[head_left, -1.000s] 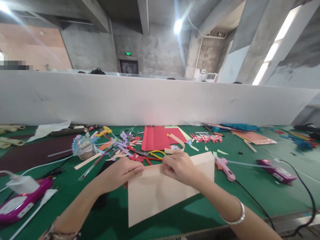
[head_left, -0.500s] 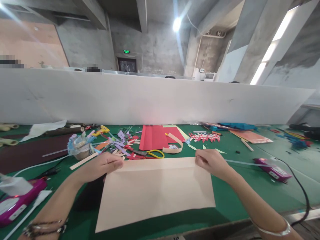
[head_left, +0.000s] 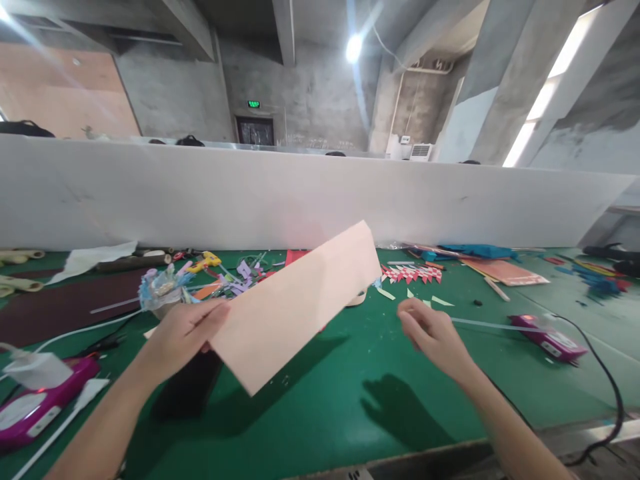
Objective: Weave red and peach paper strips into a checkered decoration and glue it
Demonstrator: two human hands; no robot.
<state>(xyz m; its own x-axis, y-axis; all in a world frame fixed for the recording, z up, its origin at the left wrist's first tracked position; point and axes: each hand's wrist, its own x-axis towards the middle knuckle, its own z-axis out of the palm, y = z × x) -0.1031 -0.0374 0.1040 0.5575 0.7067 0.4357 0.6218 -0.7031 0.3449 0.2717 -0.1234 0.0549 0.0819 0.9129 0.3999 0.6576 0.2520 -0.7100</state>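
Observation:
My left hand [head_left: 193, 330] is closed on the lower left end of a pale peach sheet of paper [head_left: 307, 293]. The sheet slants up to the right above the green table and hides part of the clutter behind it. Off the paper's right side, my right hand [head_left: 433, 333] hovers over the table with nothing in it, its fingers loosely curled and a little apart. Its shadow falls on the tabletop below. Beneath my left hand lies a black object [head_left: 187, 393], partly covered.
Purple paper scraps [head_left: 243, 280] and a yellow glue gun [head_left: 205, 261] lie behind my left hand. Magenta power strips [head_left: 547, 337] sit at both sides, with cords. A red-and-white woven paper piece [head_left: 413, 273] lies further back. A white partition [head_left: 250, 193] borders the table's far side.
My right hand has let go of the peach paper. My left hand has swung the sheet up into a slant, and it now covers the red paper and the scissors.

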